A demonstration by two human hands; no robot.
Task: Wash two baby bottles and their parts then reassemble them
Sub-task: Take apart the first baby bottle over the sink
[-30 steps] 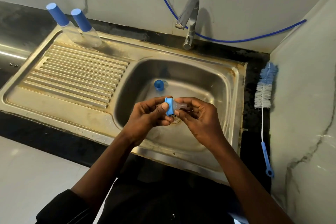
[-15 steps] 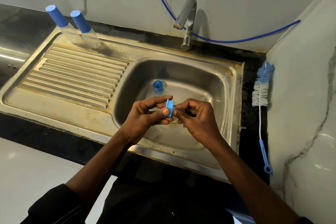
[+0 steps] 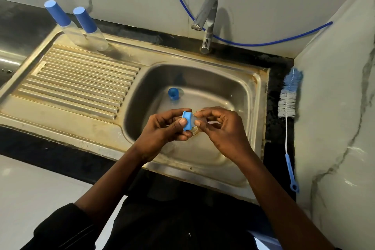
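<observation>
Left hand (image 3: 164, 131) pinches blue ring (image 3: 187, 121) (right hand (image 3: 221, 131) pinches its teat (image 3: 194, 119)).

Left hand (image 3: 162, 133): collar (image 3: 187, 121); right hand (image 3: 224, 131): teat (image 3: 194, 121)

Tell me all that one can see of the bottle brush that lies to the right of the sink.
The bottle brush lies on the dark counter between the sink and the wall, bristles away from the person. Its head is blue at the tip, white below; a thin white stem leads to a blue plastic-looking handle with an end loop. No hand touches it.
</observation>
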